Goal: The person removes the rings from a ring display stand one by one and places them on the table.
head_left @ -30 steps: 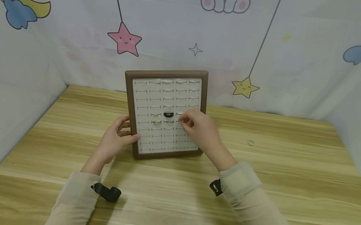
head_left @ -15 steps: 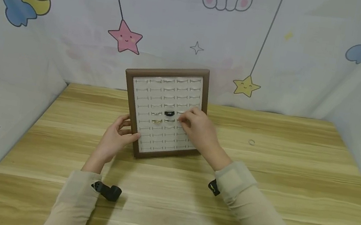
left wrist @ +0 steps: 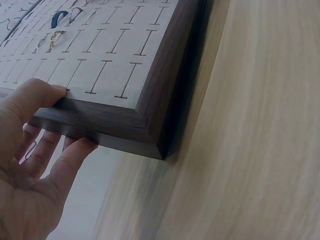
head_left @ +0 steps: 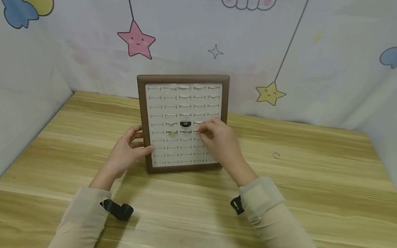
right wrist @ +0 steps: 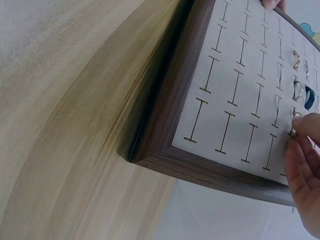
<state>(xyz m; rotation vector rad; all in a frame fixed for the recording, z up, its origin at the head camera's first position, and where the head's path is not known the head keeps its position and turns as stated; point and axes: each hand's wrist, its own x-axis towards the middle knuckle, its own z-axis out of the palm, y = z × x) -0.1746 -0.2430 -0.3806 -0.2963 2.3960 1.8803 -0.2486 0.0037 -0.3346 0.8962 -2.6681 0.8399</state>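
A ring display board (head_left: 183,78) with a brown frame and a white slotted face stands tilted on the table. My left hand (head_left: 127,151) grips its left edge, thumb on the front and fingers behind. In the slots sit a black ring (head_left: 185,124), a gold ring (head_left: 171,132) and silver ones, such as a silver ring (right wrist: 298,90) in the right wrist view. My right hand (head_left: 224,142) pinches a small ring (right wrist: 296,114) at a slot right of the black ring; the fingertips hide most of it.
A loose silver ring (head_left: 273,155) lies on the wooden table (head_left: 308,193), right of the board. Behind the table hangs a white cloth (head_left: 198,28) printed with stars and moons. A wrist camera (head_left: 122,212) is strapped to the left sleeve.
Both hands stay where they were, the left on the board's edge and the right at the same slot. The whole head view shifts only slightly.
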